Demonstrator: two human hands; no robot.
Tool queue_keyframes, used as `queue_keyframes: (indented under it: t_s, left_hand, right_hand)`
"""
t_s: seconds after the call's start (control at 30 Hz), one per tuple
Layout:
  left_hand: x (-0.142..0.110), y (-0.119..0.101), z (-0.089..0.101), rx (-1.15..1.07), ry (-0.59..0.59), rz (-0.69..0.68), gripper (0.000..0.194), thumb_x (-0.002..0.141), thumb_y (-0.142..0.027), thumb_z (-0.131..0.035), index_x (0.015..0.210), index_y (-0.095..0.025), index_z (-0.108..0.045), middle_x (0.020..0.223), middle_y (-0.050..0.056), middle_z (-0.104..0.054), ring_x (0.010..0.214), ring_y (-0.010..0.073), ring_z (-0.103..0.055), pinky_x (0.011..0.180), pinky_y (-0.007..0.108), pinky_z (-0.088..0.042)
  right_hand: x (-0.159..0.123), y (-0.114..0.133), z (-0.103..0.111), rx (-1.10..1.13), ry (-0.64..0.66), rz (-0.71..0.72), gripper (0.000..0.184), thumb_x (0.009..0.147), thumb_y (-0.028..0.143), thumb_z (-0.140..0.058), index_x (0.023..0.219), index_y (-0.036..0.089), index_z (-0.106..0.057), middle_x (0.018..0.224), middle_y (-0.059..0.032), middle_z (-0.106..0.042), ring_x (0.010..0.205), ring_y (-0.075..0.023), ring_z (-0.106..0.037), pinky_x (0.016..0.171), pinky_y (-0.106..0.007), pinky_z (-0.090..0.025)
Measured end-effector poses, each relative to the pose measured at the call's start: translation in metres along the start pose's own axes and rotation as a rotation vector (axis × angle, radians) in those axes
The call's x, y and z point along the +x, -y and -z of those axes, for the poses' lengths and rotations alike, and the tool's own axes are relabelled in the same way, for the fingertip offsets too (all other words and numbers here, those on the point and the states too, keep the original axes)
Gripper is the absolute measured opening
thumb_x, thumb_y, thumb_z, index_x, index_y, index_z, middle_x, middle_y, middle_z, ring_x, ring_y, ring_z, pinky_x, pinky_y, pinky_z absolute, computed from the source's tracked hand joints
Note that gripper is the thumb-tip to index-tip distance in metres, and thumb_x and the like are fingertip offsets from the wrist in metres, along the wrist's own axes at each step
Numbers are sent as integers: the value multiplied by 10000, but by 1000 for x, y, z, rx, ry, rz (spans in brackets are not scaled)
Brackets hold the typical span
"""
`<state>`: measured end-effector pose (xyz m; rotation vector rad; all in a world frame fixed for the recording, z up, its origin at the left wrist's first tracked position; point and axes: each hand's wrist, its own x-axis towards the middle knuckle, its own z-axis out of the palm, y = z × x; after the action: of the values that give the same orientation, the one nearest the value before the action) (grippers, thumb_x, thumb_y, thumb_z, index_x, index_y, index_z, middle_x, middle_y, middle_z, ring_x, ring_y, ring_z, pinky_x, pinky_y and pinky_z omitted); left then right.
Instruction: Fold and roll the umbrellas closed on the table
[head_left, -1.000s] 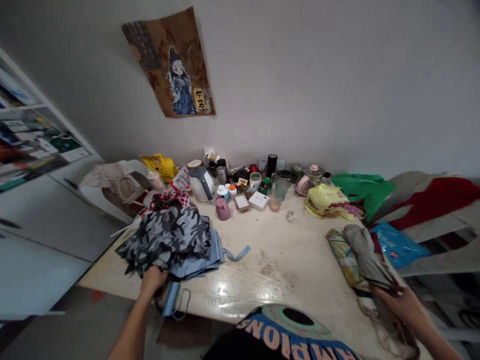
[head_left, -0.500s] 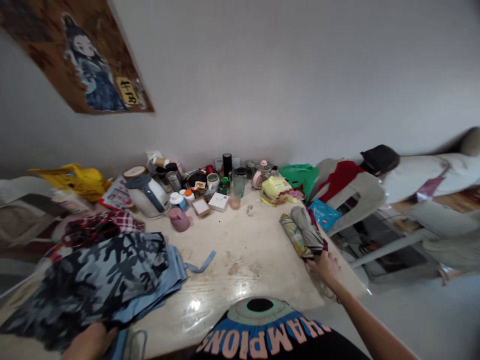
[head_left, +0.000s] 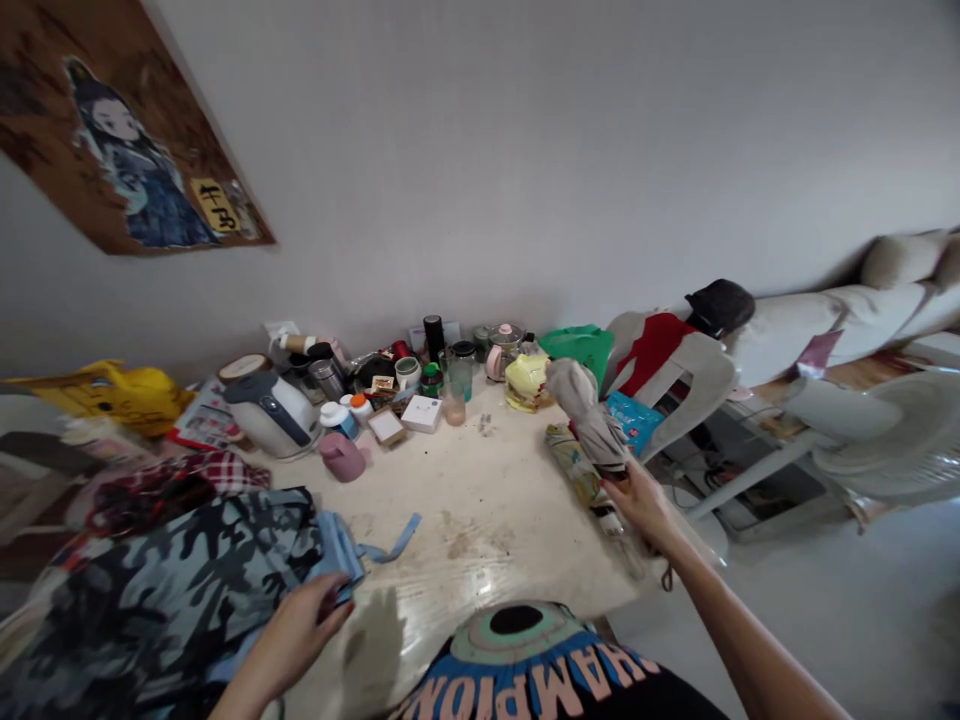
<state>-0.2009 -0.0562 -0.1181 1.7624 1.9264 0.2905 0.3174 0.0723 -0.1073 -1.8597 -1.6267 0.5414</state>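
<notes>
My right hand [head_left: 641, 503] is closed round the lower end of a folded grey umbrella [head_left: 586, 413] and holds it raised and tilted above the table's right side. A second folded umbrella with a yellow floral print [head_left: 574, 472] lies on the table just under it. My left hand [head_left: 296, 630] hovers over the near left of the table with its fingers loosely curled, touching the edge of a blue cloth [head_left: 336, 549] that lies under a grey camouflage cloth [head_left: 172, 580]. Nothing shows inside the left hand.
The worn white table [head_left: 480, 510] carries a white kettle [head_left: 266, 410], a pink cup [head_left: 341, 458], jars, bottles and small boxes along the wall. A yellow bag [head_left: 525, 382] and green bag [head_left: 581, 343] sit at the back right. A white chair with draped clothes [head_left: 675, 370] stands to the right.
My right hand has lifted the grey umbrella off the table and tilted it up. My left hand has come out from under the cloth pile toward the middle. The view swung right.
</notes>
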Motion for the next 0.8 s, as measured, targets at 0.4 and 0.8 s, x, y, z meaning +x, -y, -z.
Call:
queue_keyframes:
  t_s: [0.4, 0.8]
  left_hand:
    - [0, -194, 37, 50, -677, -805, 333, 847, -329, -628, 1145, -178, -631, 1047, 105, -633, 962, 226, -555, 857, 375, -460]
    - [27, -205, 20, 216, -657, -692, 170, 877, -221, -550, 813, -204, -706, 912, 80, -531, 854, 208, -429, 739, 360, -340]
  right_hand:
    - [-48, 102, -4, -476, 151, 502, 40, 760, 209, -553, 775, 185, -582, 663, -36, -664, 578, -164, -589, 521, -241, -237]
    - [-65, 103, -10, -621, 51, 744, 87, 775, 110, -528, 746, 186, -558, 617, -15, -631, 528, -140, -543, 511, -280, -156]
